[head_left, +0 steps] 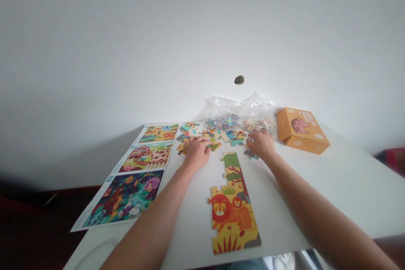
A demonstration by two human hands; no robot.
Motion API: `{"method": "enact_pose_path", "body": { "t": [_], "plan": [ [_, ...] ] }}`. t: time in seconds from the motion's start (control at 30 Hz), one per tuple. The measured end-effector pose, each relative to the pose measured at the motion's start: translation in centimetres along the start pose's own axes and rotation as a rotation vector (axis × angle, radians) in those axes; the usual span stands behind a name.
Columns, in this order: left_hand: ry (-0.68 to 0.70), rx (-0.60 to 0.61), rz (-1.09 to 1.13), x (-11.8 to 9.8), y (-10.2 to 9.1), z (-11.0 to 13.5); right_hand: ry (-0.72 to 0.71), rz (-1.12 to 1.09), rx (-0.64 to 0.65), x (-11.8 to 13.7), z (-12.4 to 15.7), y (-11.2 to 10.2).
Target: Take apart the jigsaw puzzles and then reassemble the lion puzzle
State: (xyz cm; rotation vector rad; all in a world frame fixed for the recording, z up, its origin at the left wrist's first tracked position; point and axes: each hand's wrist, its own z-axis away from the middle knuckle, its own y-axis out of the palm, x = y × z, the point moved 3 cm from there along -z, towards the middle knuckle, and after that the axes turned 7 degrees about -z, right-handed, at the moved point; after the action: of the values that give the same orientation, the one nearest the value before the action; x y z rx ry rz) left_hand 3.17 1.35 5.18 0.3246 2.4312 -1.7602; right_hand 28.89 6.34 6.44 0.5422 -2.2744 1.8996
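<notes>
While the joined lion section [234, 211] lies at six o'clock, seemingly leaving reaching room, your left hand [198, 150] dips over loose pieces [238, 136] at eleven, your right hand [261, 142] at one; I can't tell whether either's fingers grip. Plastic bags [253, 112] block twelve, the box [303, 130] two, picture sheet [139, 164] nine.

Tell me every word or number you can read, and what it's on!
No text is clear enough to quote.
Orange box: white lettering, too blurred; round white mark, too small.
Picture sheet: blue marks along its left edge, too small.
</notes>
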Motion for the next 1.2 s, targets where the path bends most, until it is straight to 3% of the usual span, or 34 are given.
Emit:
{"method": "enact_pose_path", "body": {
  "t": [0.17, 0.4, 0.53, 0.6, 0.83, 1.0, 1.2],
  "plan": [
    [0.001, 0.003, 0.007, 0.0, 0.1, 0.0, -0.290, -0.070, 0.075, 1.8, 0.4, 1.0],
    [-0.020, -0.025, 0.009, 0.1, 0.3, 0.0, -0.103, -0.048, -0.040, 1.9, 0.1, 0.7],
    [-0.071, -0.037, -0.011, 0.3, 0.5, 0.0, -0.376, -0.134, 0.040, 3.1, 0.5, 1.3],
    [-0.084, -0.034, -0.014, 0.5, 0.5, -0.1, -0.437, -0.151, 0.102, 3.5, 0.8, 1.7],
    [-0.069, -0.036, 0.019, 0.5, 0.5, -0.1, -0.245, -0.139, -0.044, 2.8, 0.4, 0.6],
    [0.044, -0.107, 0.078, -0.2, 0.0, -0.1, -0.329, -0.235, -0.063, 3.3, 0.7, 0.9],
    [0.270, -0.111, 0.258, -1.8, -0.7, 0.1, -0.529, -0.481, 0.034, 4.9, 1.4, 2.3]
  ]
}}
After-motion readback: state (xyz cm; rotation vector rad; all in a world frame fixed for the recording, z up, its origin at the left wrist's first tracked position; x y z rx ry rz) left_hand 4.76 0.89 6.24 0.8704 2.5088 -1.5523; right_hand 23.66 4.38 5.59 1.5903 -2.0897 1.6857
